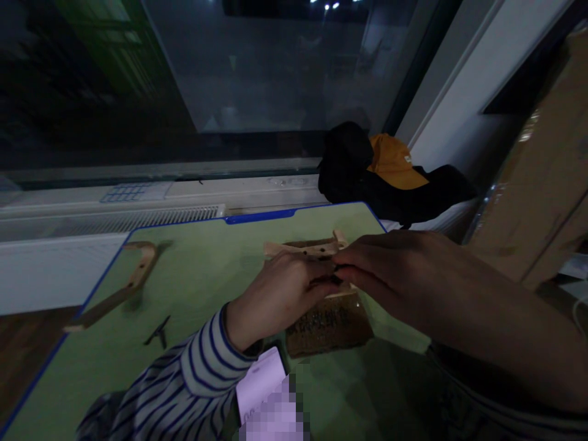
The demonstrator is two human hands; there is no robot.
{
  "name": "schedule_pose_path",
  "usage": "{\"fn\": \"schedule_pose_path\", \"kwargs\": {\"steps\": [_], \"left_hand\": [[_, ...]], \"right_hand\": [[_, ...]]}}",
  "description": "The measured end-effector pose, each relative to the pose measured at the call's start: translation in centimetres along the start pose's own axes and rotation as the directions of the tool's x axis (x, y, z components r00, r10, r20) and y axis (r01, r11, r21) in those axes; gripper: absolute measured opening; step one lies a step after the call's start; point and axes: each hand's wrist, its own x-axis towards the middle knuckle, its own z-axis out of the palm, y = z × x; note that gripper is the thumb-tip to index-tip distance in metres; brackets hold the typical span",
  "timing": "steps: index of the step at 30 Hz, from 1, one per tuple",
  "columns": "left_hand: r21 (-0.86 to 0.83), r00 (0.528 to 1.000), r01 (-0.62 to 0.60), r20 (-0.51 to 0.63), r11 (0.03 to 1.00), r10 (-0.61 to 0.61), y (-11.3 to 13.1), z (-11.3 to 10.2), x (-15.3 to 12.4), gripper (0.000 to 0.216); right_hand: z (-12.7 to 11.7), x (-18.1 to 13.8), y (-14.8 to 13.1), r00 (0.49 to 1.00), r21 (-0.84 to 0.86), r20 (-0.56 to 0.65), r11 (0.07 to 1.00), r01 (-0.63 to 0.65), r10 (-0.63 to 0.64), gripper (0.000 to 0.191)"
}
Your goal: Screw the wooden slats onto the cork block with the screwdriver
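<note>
In the head view, your left hand point(280, 294) and your right hand point(404, 263) come together over the pale wooden bar with small dark holes point(316, 250). This bar lies just beyond the fingers of your left hand, with its left end free to see, and its right part reaches near the fingertips of your right hand. The fingers of both hands are bent and meet closely, but they hide the place of contact, so I cannot tell whether either hand is grasping the wood or something small.

Under the bar and your hands there is a brown cardboard sheet with dark written characters point(335, 334); its near part shows below your fingers. All this rests on the light green tabletop with blue edge point(202, 269).

Well apart from your grip, at the left side of the table, lies a bent pale wooden piece point(138, 272). Between this piece and your left sleeve is a small black T-shaped object point(158, 332). Near your left wrist is a flat device with lilac lit surface point(261, 376).
</note>
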Motion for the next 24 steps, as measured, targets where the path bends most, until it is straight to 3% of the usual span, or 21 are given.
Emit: {"fn": "schedule_pose_path", "kwargs": {"steps": [4, 9, 14, 16, 19, 24], "left_hand": [[0.009, 0.998, -0.015, -0.065, 1.0, 0.015, 0.1, 0.0, 0.1, 0.015], [0.004, 0.997, -0.045, -0.056, 0.999, 0.046, -0.1, 0.1, 0.1, 0.015], [0.014, 0.999, -0.042, 0.012, 0.999, 0.042, -0.4, -0.8, 0.0, 0.014], [0.031, 0.999, -0.035, -0.01, 0.999, 0.036, -0.5, -1.5, -0.5, 0.012], [0.103, 0.986, -0.015, -0.166, 0.995, 0.032, -0.6, -2.4, -2.4, 0.012], [0.122, 0.876, 0.105, -0.481, 0.987, -0.034, -1.4, -1.1, -6.8, 0.012]], "right_hand": [[0.2, -0.3, -0.1, 1.0, -0.017, -0.004, 1.0, 0.0, -0.001, 0.018], [0.4, -0.2, 0.3, 0.994, 0.049, -0.016, 0.992, 0.113, -0.112, 0.029], [0.5, 0.2, 0.1, 0.998, 0.02, -0.028, 0.999, 0.049, -0.048, 0.028], [0.7, 0.2, 0.0, 0.998, 0.024, -0.03, 0.998, 0.059, -0.058, 0.024], [1.2, -0.4, 0.3, 0.996, 0.004, -0.028, 0.996, 0.09, -0.09, 0.022], [1.6, -1.2, 1.5, 0.989, -0.092, 0.054, 0.985, 0.144, -0.139, 0.033]]}}
